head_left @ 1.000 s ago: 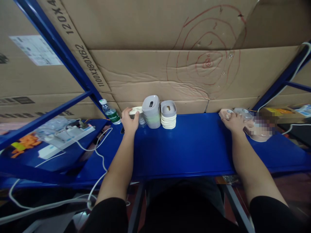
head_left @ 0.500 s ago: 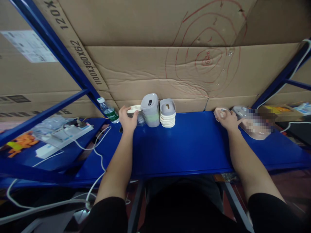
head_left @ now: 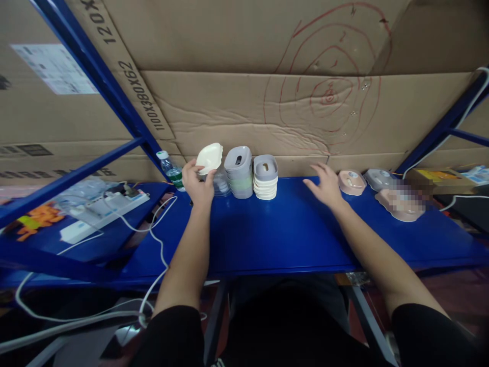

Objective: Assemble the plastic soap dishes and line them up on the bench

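A cream-coloured shallow plastic tray [head_left: 210,157] is tilted up in my left hand [head_left: 198,186], its fingers closed on the near edge. Clear plastic pieces [head_left: 221,184] stand just behind that hand. To their right rises a stack of grey and pale green containers [head_left: 239,173], and beside it a shorter stack of cream pieces [head_left: 265,188] topped by a grey container [head_left: 265,166]. My right hand [head_left: 326,187] hovers over the table with fingers spread, holding nothing. Nearest to it on the right is a pink lidded box [head_left: 351,182].
On the blue table [head_left: 275,234] at right lie a grey box [head_left: 378,179] and a larger pink one [head_left: 405,206], partly blurred. A water bottle [head_left: 171,172] stands at left, near white cables [head_left: 160,250] and a power strip [head_left: 103,216]. Cardboard [head_left: 237,102] backs the table.
My right hand has let go of the small pink box and moved left. My left hand has lifted and tilted the cream tray, showing its face.
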Tool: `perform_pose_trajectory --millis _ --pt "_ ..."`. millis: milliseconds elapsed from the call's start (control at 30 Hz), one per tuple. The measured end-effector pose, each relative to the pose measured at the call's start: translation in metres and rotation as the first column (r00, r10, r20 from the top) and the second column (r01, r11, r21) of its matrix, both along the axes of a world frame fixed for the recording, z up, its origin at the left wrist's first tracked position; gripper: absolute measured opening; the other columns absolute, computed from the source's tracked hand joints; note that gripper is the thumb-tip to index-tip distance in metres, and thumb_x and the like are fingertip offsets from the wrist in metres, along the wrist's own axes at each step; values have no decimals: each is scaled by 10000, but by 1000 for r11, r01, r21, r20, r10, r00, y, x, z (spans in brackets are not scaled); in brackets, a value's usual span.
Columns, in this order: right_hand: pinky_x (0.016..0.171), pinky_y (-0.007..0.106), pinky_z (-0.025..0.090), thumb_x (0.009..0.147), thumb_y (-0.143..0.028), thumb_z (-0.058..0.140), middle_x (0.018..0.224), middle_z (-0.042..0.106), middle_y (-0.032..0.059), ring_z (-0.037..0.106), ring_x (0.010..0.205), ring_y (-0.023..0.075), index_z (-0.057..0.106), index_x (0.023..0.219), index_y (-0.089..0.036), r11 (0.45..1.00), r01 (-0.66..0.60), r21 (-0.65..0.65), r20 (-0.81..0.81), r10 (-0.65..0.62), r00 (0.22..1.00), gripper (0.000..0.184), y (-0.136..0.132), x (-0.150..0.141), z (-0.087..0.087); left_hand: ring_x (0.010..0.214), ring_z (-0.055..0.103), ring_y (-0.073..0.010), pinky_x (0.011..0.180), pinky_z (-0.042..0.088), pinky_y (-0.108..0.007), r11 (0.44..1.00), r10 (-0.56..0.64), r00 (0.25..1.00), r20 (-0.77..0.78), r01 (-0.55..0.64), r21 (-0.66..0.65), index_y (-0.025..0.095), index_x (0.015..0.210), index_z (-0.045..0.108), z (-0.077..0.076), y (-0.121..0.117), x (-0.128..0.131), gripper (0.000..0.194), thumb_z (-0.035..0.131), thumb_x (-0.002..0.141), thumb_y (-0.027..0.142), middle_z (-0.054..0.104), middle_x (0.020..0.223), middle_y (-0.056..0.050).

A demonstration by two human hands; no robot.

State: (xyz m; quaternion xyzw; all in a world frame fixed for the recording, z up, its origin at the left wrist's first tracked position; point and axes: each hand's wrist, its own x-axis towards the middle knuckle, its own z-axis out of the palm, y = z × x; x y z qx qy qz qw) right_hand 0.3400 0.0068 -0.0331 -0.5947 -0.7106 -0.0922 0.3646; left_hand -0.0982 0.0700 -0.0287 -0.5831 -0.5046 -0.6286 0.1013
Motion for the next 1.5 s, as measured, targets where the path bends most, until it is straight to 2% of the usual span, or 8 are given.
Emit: perform_pose_trajectory --millis 100,233,333,467,700,1033,1267,1500 --pt "1166 737 256 945 -556 609 1566 475 177 433 1445 406 544 1474 -274 976 -211 -59 37 213 976 603 10 -56 18 1303 548 -298 1127 395 -474 999 -28 999 -21 29 31 221 993 557 9 -10 15 318 750 842 424 595 1327 -142" --pt "1117 840 176 945 -470 651 1591 454 158 386 1481 417 617 1393 -305 953 -250 -171 -32 248 968 478 32 -96 24 1264 586 -287 1087 429 -464 988 -91 990 -105 103 118 221 1000 573 17 -22 39 378 723 859 539 623 1309 -133" --pt "1142 765 247 930 -390 673 1484 572 141 460 1444 363 719 1174 -275 933 -317 -169 -155 293 944 274 46 -104 16 1227 618 -283 1066 447 -463 974 -122 972 -202 156 164 226 998 593 20 -27 53 417 697 870 609 656 1285 -133" --pt "1133 549 416 902 -393 684 1330 663 134 585 1327 289 724 1007 -245 913 -405 55 -367 396 842 186 56 -95 7 1202 651 -289 1122 395 -503 970 -92 940 -327 159 183 227 984 618 25 -27 71 452 673 874 662 701 1249 -131" --pt "1145 560 399 894 -523 665 1357 584 161 533 1358 318 695 977 -227 918 -38 394 -478 240 845 310 53 -35 6 1217 651 -303 1237 183 -581 988 -143 835 -532 153 -25 229 1020 668 39 -25 118 323 650 945 542 755 1144 -95" --pt "1128 555 440 958 -495 587 1329 588 159 580 1304 313 680 1006 -222 920 40 390 -402 131 906 293 42 -25 -12 1048 666 -331 1233 179 -624 976 -178 618 -766 10 -219 170 996 751 20 -17 149 371 624 938 514 752 1002 -153" --pt "1126 559 459 975 -483 587 1370 580 155 566 1334 314 687 1033 -227 915 -51 400 -338 200 920 281 37 -39 -13 1244 588 -370 1222 147 -662 981 -181 652 -736 71 -178 191 1031 741 11 -19 149 295 646 918 447 744 1108 -157" --pt "1125 575 468 993 -466 568 1417 571 135 557 1346 321 676 1083 -251 883 -178 435 -243 306 921 257 15 -66 4 1296 579 -333 1202 203 -587 982 -178 839 -514 183 -42 239 1137 696 16 -35 121 329 628 906 463 704 1254 -122"
